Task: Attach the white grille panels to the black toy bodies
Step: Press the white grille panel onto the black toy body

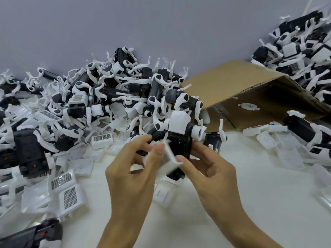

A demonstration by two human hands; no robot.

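A black plastic toy body with white legs and a white head block [178, 140] is held above the white surface [250, 203], just in front of the tipped brown cardboard box [250, 90]. It is gripped from its right side by the right hand [211, 169], whose fingers are curled around it. A small white plastic grille panel [170, 158] is pinched between the thumb and fingers of the left hand [136, 167] and is held at an angle against the near face of the body; the panel is blurred, so whether any tab is already seated cannot be told. A crooked seating is judged the main risk: if the panel is pressed while tilted, a clip could be bent or left half-engaged. A slip is also possible, since the pinch is taken only at one edge, and a dropped panel would be lost among the loose white grille panels [69, 196] lying left of the body. The thin white legs could be caught and strained if the body is squeezed harder.
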